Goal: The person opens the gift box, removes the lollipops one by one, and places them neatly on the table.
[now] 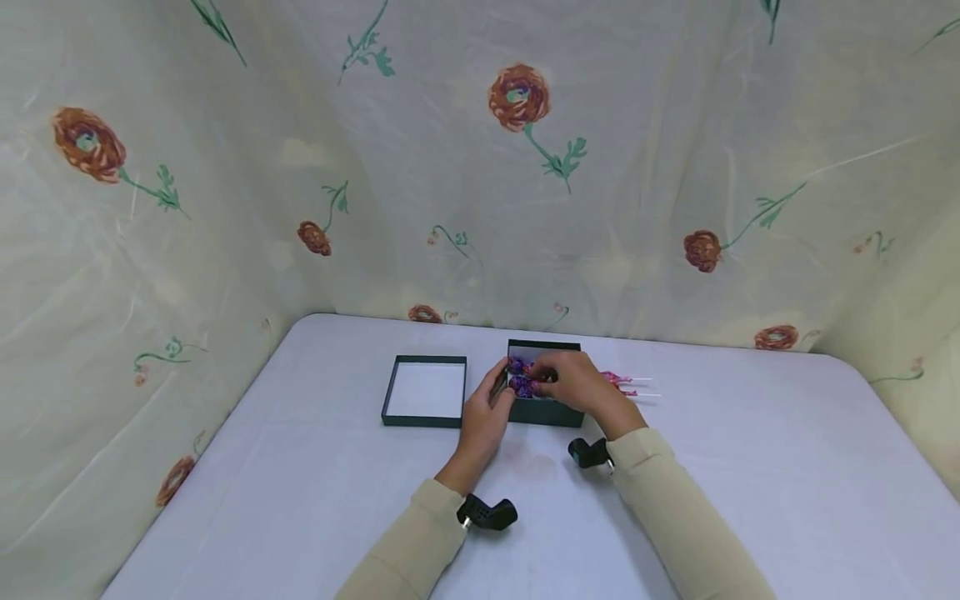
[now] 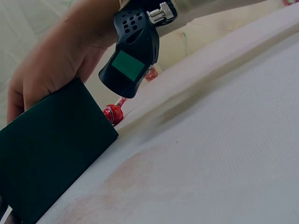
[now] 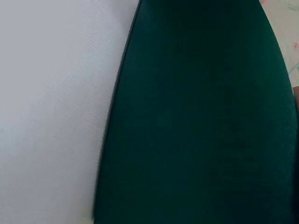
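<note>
A dark green box [image 1: 546, 413] stands on the table, with purple-wrapped lollipops [image 1: 522, 387] lying inside at its left end. My left hand [image 1: 483, 421] holds the box's left wall, thumb toward the near side. From the right, my right hand [image 1: 576, 382] reaches over the box, its curled fingers pinching at a purple lollipop; the fingertips are partly hidden. The left wrist view has the right hand [image 2: 51, 65] above the green box wall [image 2: 56, 144]. Mostly the box's near wall [image 3: 196, 116] fills the right wrist view.
Left of the box lies its shallow lid [image 1: 423, 420], white inside up. Red-wrapped lollipops [image 1: 617, 379] with white sticks lie just right of the box. A floral curtain [image 1: 600, 250] hangs behind the white-covered table [image 1: 300, 500].
</note>
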Available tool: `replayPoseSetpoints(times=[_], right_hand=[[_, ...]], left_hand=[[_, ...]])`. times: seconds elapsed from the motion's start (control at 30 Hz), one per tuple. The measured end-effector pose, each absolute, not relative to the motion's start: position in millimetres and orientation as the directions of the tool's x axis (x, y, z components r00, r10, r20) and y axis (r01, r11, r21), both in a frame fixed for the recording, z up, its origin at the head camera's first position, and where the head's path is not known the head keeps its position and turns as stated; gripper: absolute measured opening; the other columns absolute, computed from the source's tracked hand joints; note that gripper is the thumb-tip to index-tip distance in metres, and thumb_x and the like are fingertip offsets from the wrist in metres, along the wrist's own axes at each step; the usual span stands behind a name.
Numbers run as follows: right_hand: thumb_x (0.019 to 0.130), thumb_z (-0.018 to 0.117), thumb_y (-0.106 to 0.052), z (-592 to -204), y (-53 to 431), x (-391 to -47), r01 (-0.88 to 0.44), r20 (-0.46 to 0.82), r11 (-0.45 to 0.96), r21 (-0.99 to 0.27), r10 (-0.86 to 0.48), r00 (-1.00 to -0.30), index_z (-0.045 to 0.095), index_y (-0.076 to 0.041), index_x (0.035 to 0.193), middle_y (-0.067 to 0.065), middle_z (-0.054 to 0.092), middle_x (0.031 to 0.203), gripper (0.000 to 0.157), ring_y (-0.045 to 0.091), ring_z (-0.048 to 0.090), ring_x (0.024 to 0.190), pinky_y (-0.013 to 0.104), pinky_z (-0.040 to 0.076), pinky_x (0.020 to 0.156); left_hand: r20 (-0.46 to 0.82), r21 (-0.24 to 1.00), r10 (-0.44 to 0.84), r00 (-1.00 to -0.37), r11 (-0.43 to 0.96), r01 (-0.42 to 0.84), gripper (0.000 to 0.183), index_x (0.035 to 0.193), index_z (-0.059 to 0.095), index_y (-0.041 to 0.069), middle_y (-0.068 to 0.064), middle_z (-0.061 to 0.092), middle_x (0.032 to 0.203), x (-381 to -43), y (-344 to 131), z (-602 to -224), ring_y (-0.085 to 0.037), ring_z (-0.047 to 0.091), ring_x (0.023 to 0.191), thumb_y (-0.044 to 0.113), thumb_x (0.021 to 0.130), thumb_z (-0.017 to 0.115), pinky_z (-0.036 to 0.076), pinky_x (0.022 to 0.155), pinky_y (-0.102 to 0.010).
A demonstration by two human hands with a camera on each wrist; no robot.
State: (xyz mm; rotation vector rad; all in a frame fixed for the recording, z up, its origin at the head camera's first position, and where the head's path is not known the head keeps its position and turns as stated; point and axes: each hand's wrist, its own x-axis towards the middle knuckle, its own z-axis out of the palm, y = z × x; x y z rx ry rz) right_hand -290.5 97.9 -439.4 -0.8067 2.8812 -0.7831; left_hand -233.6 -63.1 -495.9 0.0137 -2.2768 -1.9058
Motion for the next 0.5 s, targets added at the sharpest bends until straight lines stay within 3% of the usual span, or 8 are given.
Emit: replayPoseSetpoints(times=[0.5], right_hand=[[0.082, 0.075, -0.013, -434.0, 92.0, -292.5, -0.451, 0.021, 0.817, -0.358, -0.476, -0.879, 0.076, -0.010, 0.100, 0.002, 0.071, 0.089, 0.018, 0.020, 0.062, 0.086, 0.042, 0.049, 0.084]], left_hand=[[0.150, 0.970, -0.111, -0.982, 0.207, 0.125, 0.049, 0.143, 0.048, 0.024, -0.001, 0.046, 0.146, -233.5, -63.6, -495.6, -0.016, 0.042, 0.134, 0.019, 0.094, 0.051, 0.037, 0.109, -0.035]])
